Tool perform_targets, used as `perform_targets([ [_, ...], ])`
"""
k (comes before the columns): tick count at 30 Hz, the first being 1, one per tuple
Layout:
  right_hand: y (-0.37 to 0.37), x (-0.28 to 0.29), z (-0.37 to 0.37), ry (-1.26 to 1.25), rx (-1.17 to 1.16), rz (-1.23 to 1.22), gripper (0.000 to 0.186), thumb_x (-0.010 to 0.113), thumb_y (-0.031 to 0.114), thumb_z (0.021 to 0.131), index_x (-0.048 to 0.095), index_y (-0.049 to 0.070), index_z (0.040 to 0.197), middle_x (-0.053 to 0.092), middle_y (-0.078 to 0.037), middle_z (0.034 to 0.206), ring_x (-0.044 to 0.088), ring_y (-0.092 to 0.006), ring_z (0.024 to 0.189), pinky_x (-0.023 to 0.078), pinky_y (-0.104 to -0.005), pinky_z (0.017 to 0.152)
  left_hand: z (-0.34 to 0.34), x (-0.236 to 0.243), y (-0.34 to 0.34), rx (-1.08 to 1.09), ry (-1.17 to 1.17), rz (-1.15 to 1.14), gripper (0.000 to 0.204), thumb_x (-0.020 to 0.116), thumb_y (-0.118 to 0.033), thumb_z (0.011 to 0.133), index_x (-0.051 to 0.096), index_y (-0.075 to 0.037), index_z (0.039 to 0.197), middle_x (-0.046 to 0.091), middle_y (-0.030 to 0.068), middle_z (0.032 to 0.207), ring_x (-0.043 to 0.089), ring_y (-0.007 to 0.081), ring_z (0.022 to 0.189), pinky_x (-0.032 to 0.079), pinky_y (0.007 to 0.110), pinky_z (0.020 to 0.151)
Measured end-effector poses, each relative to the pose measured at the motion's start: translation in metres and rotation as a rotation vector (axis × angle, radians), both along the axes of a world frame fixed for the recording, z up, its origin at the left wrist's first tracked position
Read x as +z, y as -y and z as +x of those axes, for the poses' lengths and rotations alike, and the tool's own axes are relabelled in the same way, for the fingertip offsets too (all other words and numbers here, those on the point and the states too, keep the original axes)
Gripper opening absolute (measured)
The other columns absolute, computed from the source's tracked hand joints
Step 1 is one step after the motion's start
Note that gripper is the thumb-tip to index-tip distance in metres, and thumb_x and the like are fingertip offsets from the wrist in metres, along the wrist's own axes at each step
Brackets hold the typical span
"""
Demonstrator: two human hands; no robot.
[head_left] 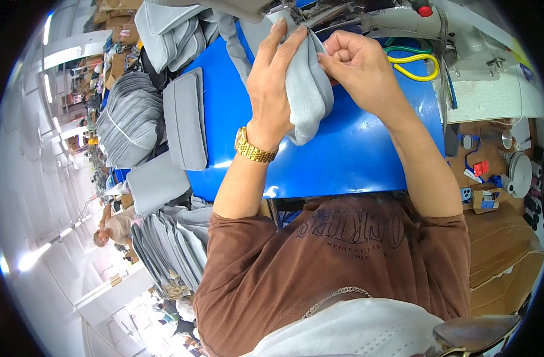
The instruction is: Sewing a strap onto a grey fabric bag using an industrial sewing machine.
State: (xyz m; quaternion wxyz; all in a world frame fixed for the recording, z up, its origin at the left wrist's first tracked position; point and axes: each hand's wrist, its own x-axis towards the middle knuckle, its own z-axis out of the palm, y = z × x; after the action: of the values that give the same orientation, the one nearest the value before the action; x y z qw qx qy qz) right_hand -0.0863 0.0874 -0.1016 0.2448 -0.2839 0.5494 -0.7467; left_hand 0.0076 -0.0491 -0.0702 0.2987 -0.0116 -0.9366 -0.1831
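Observation:
A light grey padded fabric piece (pixel 307 89) hangs beneath the sewing machine at top centre, over a blue work surface (pixel 343 154). My left hand (pixel 266 89), with a gold watch at the wrist, grips its left side, fingers lying along it near the metal machine part (pixel 280 13). My right hand (pixel 358 71) pinches the piece's right edge with thumb and forefinger, other fingers curled. Part of the fabric is hidden behind both hands.
Grey fabric pieces (pixel 129 119) are stacked left, more (pixel 164 244) lower left. Yellow-handled scissors (pixel 424 76) lie right of my right hand. Spools (pixel 518 169) and a cardboard box (pixel 498 273) are at right. A person (pixel 114 229) is in the background at left.

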Motion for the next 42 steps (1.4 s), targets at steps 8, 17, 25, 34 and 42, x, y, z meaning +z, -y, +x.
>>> perform_targets([
  [8,-0.002,0.005,0.001,-0.280,-0.089,0.272,0.023,0.074,0.021,0.082,0.070,-0.002,0.077,0.068,-0.015,0.067,0.069,-0.0218,0.061,0.053,-0.0321,0.058,0.000,0.006,0.001,-0.022,-0.054,-0.109,0.044,0.070,-0.028,0.087,0.064,-0.008,0.125,0.056,0.0252,0.133,0.061,0.0377,0.114,0.051,0.038,0.094],
  [17,0.009,-0.008,0.016,-0.495,-0.197,0.266,0.026,0.073,0.024,0.084,0.069,0.000,0.075,0.066,-0.015,0.064,0.066,-0.0272,0.057,0.050,-0.0334,0.054,-0.003,-0.005,0.001,-0.056,-0.080,-0.004,0.053,0.074,-0.021,0.076,0.063,-0.007,0.126,0.058,0.0245,0.128,0.058,0.0381,0.116,0.048,0.043,0.097],
  [25,0.019,-0.023,0.012,-0.232,-0.146,0.085,0.024,0.070,0.018,0.087,0.066,-0.003,0.077,0.065,-0.011,0.061,0.063,-0.0152,0.055,0.048,-0.0285,0.052,0.002,0.001,-0.001,-0.073,-0.164,0.049,0.037,0.076,-0.018,0.078,0.070,-0.005,0.112,0.066,0.0179,0.113,0.065,0.0303,0.100,0.054,0.036,0.084],
  [34,0.018,-0.014,0.001,-0.303,-0.176,0.057,0.020,0.066,0.016,0.087,0.066,-0.001,0.077,0.066,-0.013,0.066,0.065,-0.0189,0.056,0.049,-0.0302,0.054,0.001,0.009,0.005,-0.104,-0.025,-0.037,0.048,0.073,-0.015,0.075,0.066,-0.009,0.122,0.059,0.0219,0.126,0.061,0.0380,0.112,0.051,0.040,0.091],
  [42,0.018,-0.014,0.003,-0.473,-0.190,0.191,0.023,0.065,0.018,0.084,0.063,0.000,0.071,0.061,-0.016,0.062,0.058,-0.0279,0.053,0.046,-0.0352,0.054,0.005,0.016,-0.006,-0.104,-0.161,0.002,0.039,0.076,-0.012,0.068,0.074,-0.007,0.107,0.065,0.0118,0.101,0.062,0.0249,0.088,0.051,0.032,0.076],
])
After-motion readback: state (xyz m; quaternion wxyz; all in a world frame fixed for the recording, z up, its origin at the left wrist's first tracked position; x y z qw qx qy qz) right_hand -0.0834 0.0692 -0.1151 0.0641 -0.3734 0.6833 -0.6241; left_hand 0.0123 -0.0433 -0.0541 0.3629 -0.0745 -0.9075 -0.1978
